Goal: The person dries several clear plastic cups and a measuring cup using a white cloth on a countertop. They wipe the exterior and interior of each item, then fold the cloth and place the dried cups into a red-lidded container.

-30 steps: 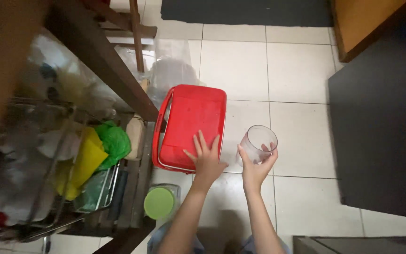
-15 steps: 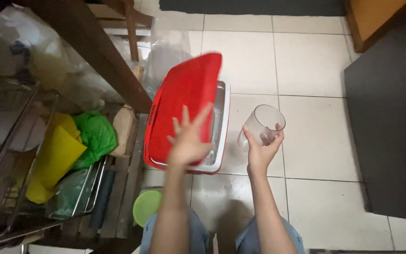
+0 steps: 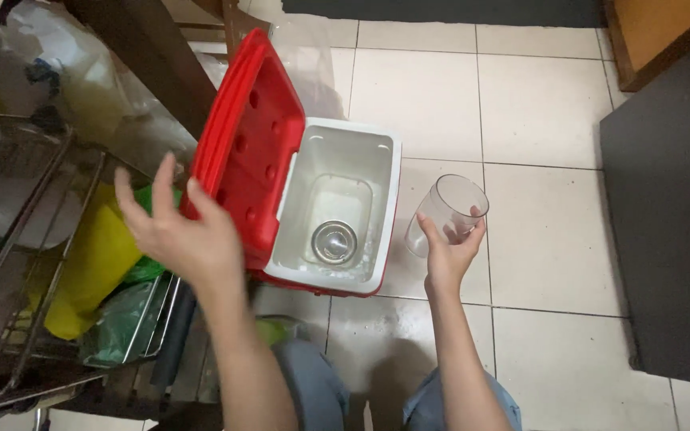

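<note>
A red cooler box (image 3: 333,207) with a white inside stands open on the pale tiled floor (image 3: 537,104), and everything else can be placed from it. Its red lid (image 3: 249,152) is swung up on the box's left edge and stands nearly upright. Down in the bottom of the box lies a small round metal cup or bowl (image 3: 335,242); the view is too steep to say which. The left hand (image 3: 181,235) hovers just in front of the raised lid with fingers spread and holding nothing; whether it touches the lid cannot be told. To the right of the box, above the floor, the right hand (image 3: 449,251) is closed around the lower part of a clear plastic cup (image 3: 447,214), tilted with its mouth up and away. Left of the box stands a wire rack (image 3: 17,263) holding yellow and green bags (image 3: 97,263).
</note>
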